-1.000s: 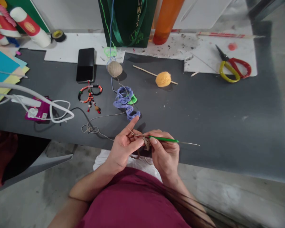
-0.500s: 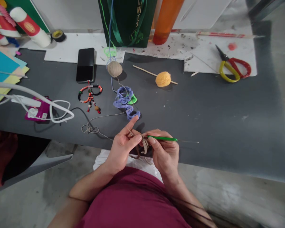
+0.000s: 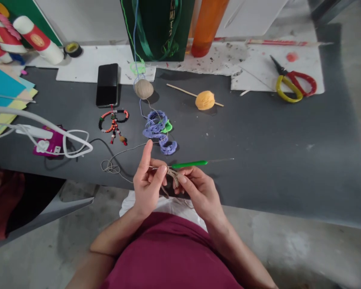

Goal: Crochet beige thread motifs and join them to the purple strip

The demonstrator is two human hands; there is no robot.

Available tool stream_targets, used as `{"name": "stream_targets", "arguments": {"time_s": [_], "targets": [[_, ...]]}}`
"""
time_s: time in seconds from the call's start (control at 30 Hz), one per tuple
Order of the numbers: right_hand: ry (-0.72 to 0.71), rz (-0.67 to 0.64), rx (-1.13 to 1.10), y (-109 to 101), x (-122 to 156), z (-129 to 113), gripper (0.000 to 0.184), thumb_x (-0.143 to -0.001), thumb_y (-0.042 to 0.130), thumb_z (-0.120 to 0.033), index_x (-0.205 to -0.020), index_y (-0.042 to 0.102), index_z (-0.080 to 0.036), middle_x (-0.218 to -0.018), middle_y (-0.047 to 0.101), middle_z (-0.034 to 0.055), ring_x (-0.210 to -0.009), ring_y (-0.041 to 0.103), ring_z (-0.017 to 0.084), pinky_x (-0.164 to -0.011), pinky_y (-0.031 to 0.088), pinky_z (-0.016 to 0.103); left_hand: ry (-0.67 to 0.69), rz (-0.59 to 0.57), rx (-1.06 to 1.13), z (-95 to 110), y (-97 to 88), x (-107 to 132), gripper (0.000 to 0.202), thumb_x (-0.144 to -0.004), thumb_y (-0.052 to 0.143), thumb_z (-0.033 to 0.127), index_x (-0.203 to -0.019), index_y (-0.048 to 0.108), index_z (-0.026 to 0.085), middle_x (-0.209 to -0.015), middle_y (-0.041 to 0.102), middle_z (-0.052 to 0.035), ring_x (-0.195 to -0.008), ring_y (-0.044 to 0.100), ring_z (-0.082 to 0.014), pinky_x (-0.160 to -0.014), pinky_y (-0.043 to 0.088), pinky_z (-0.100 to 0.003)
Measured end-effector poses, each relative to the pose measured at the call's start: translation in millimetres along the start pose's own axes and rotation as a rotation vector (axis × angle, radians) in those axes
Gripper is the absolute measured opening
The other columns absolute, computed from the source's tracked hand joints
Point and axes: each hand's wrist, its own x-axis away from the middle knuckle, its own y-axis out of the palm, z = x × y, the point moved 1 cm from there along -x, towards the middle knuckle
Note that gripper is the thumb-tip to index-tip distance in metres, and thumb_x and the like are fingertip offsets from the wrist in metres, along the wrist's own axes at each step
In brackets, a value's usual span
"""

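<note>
My left hand [image 3: 147, 188] pinches the soft, light crochet piece [image 3: 172, 175] narrowly at its edge while my right hand [image 3: 198, 192] grips the green hook [image 3: 189, 163].

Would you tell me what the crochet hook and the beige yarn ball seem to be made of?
The crochet hook has a glossy green grip, likely plastic, and a shiny shaft, probably metal. The beige yarn ball looks like matte wound fibre, perhaps cotton.
</note>
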Motion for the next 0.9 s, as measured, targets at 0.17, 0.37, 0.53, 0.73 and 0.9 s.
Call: {"name": "stream_targets", "arguments": {"time_s": [0.17,0.37,0.53,0.73,0.9], "targets": [[-0.057,0.09,-0.032,0,-3,4,0.042,-0.083,0.082,-0.062,-0.079,0.068,-0.022,-0.062,0.066,-0.0036,-0.048,0.061,0.012,-0.051,0.056,0.025,-0.055,0.116,0.004,3,1.6,1,0.056,-0.092,0.08,0.032,-0.146,0.066,0.04,-0.069,0.067,0.0069,-0.048,0.046,-0.0056,-0.047,0.043,-0.015],[-0.11,0.087,0.024,-2,-2,3,0.036,-0.09,0.078,-0.057,-0.086,0.073,-0.022,-0.065,0.071,-0.0008,-0.052,0.066,0.014,-0.053,0.056,0.026,-0.146,0.109,-0.031,4,-0.2,3,0.062,-0.089,0.083,0.032,-0.148,0.064,0.037,-0.071,0.07,0.0066,-0.047,0.045,-0.006,-0.045,0.043,-0.017],[-0.096,0.088,0.025,2,-2,2,0.034,-0.084,0.084,-0.054,-0.082,0.074,-0.021,-0.069,0.074,0.0013,-0.055,0.066,0.014,-0.055,0.058,0.027,-0.18,0.067,-0.033,3,-2.1,6,0.06,-0.09,0.083,0.031,-0.147,0.065,0.04,-0.074,0.072,0.0062,-0.048,0.046,-0.0052,-0.046,0.043,-0.016],[-0.052,0.115,-0.062,4,-11,6,0.038,-0.085,0.082,-0.057,-0.082,0.07,-0.021,-0.06,0.067,-0.0022,-0.046,0.058,0.011,-0.045,0.05,0.023,-0.251,0.124,0.143,6,2.8,2,0.056,-0.086,0.087,0.034,-0.139,0.072,0.036,-0.068,0.064,0.0078,-0.046,0.04,-0.0035,-0.047,0.041,-0.014],[-0.136,-0.01,0.098,5,19,-23,0.034,-0.092,0.077,-0.051,-0.075,0.069,-0.023,-0.053,0.063,-0.0041,-0.038,0.048,0.008,-0.038,0.041,0.021,-0.292,0.233,0.23,8,-6.8,-7,0.05,-0.086,0.087,0.028,-0.133,0.075,0.036,-0.07,0.057,0.0084,-0.048,0.034,-0.0035,-0.047,0.038,-0.012]]}}
